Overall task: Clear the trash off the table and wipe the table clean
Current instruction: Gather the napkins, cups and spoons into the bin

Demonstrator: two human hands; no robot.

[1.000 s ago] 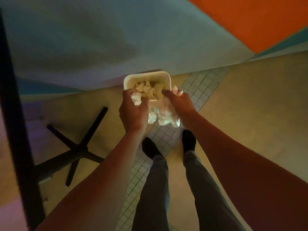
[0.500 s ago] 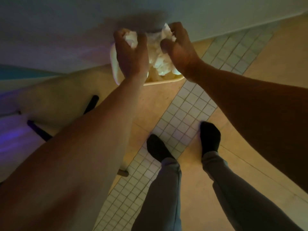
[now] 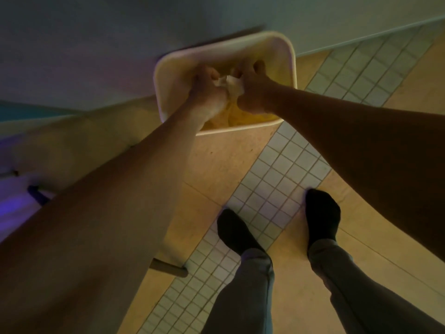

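My two black-socked feet (image 3: 322,214) stand on the tiled floor strip (image 3: 272,174). Beyond them, my left hand (image 3: 207,92) and right hand (image 3: 252,91) clench one crumpled white tissue wad (image 3: 230,84) between them, down inside the single cream bin (image 3: 168,68) by the wall.

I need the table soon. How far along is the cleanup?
Trash is reaching the bin: both the left hand and right hand are down inside it, gripping white crumpled paper. Letting go remains. The table isn't visible, so wiping can't be judged.
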